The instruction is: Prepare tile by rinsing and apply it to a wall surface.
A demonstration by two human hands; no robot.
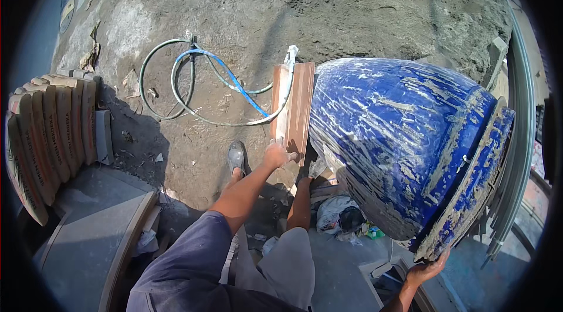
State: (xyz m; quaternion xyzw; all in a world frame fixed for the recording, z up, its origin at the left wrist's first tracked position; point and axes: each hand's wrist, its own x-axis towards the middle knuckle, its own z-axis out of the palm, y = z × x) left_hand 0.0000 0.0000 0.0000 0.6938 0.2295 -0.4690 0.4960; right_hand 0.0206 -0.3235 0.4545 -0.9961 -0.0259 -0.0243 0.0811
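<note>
A large blue drum (375, 130), streaked with dried grey cement, fills the right side. My right hand (431, 268) curls around the near side of its cement-crusted rim (463, 200). At the drum's narrower end is a reddish-brown board (301, 101) with a pale strip along it. Over the near end of this board is my left hand (278, 155), thumb and fingers apart, with nothing visible in it. Whether it touches the board I cannot tell. A green and blue hose (186, 107) loops over the ground and crosses the board, near a white piece (292, 51) at its far end.
Stacked cement sacks (56, 127) stand at the left, above a grey slab-like surface (97, 224). Long metal profiles (522, 107) run beside the drum. Plastic bags and scraps (340, 215) lie near my leg. Wet-looking grey mortar (375, 13) covers the far ground.
</note>
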